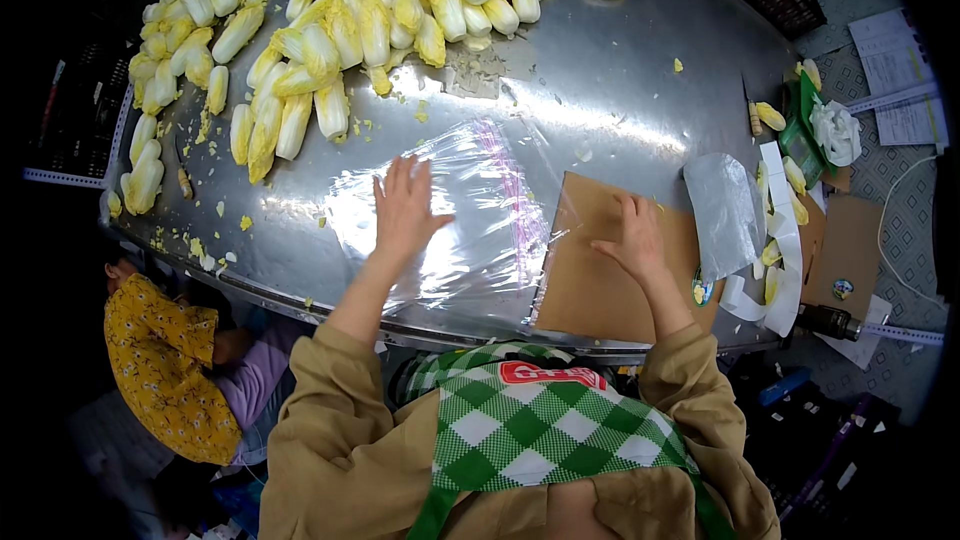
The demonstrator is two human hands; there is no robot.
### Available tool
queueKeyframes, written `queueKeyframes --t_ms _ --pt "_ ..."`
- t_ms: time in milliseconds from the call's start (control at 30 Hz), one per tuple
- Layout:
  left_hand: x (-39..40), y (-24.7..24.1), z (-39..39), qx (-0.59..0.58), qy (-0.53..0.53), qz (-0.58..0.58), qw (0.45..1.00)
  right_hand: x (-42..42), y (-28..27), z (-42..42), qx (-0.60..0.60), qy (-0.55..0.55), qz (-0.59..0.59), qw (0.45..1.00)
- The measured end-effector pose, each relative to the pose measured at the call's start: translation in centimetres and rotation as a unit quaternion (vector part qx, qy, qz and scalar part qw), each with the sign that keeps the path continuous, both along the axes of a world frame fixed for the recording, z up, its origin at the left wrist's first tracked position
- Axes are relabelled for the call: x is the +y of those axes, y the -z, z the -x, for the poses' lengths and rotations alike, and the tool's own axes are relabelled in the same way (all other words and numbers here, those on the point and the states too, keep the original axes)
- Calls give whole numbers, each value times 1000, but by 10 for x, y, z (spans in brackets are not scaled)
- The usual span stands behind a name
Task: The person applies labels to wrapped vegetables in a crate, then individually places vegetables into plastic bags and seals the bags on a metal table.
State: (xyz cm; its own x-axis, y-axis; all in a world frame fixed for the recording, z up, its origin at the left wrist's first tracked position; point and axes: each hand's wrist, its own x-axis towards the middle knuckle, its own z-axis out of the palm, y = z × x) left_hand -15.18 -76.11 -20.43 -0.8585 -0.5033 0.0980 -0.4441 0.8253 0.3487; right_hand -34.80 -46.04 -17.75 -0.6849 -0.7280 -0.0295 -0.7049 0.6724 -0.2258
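A stack of clear plastic bags (472, 217) with pinkish zip edges lies flat on the steel table (600, 127). My left hand (405, 202), fingers apart, is over the left part of the bags; whether it touches them I cannot tell. To the right of the bags lies a piece of brown cardboard (592, 270), partly under their edge. Above the cardboard is my right hand (637, 236), its fingers spread and holding nothing. Many trimmed yellow-white napa cabbage hearts (375, 22) are heaped beyond the bags.
At the right lie a grey plastic sheet (724, 217), a white label strip (784, 255), a green container (802, 135) and a wooden-handled knife (754, 120). Another knife (184, 184) rests at the left. A person in a yellow shirt (165, 367) sits at lower left.
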Motion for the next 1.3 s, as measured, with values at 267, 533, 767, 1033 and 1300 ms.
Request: queueKeyframes --t_ms 267,533,767,1033,1300 --pt "-42 14 23 -86 55 -83 991 -24 32 -53 -308 -31 32 950" --pt "-26 9 23 -88 -42 -64 993 -10 31 -16 -146 31 70 986" --pt "-20 3 38 -173 93 -15 980 40 31 47 -103 118 -59 986" --pt "-44 0 41 -189 244 -155 939 69 0 82 139 261 -22 955" --pt "-56 7 46 -286 277 -56 916 101 9 15 -36 -53 -10 998"
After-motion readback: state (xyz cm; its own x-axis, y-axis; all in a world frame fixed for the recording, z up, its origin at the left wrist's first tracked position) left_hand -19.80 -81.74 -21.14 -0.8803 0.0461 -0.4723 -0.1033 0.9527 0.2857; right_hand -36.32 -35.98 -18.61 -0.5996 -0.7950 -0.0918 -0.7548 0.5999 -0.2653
